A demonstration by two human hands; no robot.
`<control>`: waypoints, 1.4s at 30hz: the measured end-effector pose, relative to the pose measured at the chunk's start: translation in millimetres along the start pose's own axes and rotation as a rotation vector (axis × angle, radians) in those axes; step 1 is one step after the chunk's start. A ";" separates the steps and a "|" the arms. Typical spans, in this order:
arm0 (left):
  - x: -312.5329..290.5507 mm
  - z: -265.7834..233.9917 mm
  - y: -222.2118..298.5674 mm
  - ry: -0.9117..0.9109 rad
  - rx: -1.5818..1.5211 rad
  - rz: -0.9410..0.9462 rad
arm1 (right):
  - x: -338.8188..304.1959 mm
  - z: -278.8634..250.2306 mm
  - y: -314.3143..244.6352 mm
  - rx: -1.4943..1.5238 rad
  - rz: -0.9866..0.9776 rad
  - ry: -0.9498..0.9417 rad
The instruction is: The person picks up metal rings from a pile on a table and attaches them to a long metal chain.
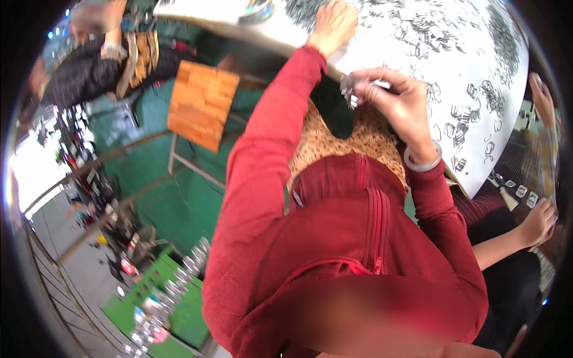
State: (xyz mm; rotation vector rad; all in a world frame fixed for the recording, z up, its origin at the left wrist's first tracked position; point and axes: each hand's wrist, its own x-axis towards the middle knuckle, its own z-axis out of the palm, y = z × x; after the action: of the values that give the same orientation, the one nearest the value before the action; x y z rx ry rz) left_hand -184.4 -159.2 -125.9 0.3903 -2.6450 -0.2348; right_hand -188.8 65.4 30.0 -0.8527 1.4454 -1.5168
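Observation:
My right hand (399, 98) is closed with thumb and fingers round a small bunch of shiny metal pieces (350, 90), held in front of the table's near edge above my lap. Further off, my left hand (334, 27) rests at the white tabletop (382, 45) with its fingers curled together beside a dark heap of small pieces (301, 13). Whatever those fingers hold, if anything, is hidden. Many small dark curved and frame-shaped pieces (427, 36) lie scattered over the white surface to the right of my left hand.
A round container (256, 12) stands near the table's left end. On the left are a wooden-seated stool (203, 104) and a green workbench (149, 286) with a row of shiny parts. Another person sits at the far left; a co-worker's hands (540, 224) are at the right.

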 end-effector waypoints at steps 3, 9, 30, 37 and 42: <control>1.1 26.4 -6.1 0.013 0.124 0.071 | 0.4 -0.2 -0.2 0.025 -0.074 0.002; 2.4 32.0 9.4 0.054 0.202 0.087 | 2.5 -0.5 -8.6 -0.077 -0.121 -0.036; -75.5 -213.0 96.6 0.395 -0.929 -0.432 | 24.1 13.6 0.0 0.143 -0.127 0.004; -90.0 -193.7 113.2 0.527 -0.605 -0.377 | 19.3 25.6 0.1 0.215 -0.209 0.010; -84.9 -187.2 120.0 0.529 -0.782 -0.425 | 10.1 27.6 -4.4 0.225 -0.173 -0.009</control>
State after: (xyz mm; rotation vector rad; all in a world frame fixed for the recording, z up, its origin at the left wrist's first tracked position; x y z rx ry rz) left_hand -53.6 -38.0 31.7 0.6228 -1.7506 -1.0835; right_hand -168.4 44.8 36.3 -0.8623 1.1907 -1.7645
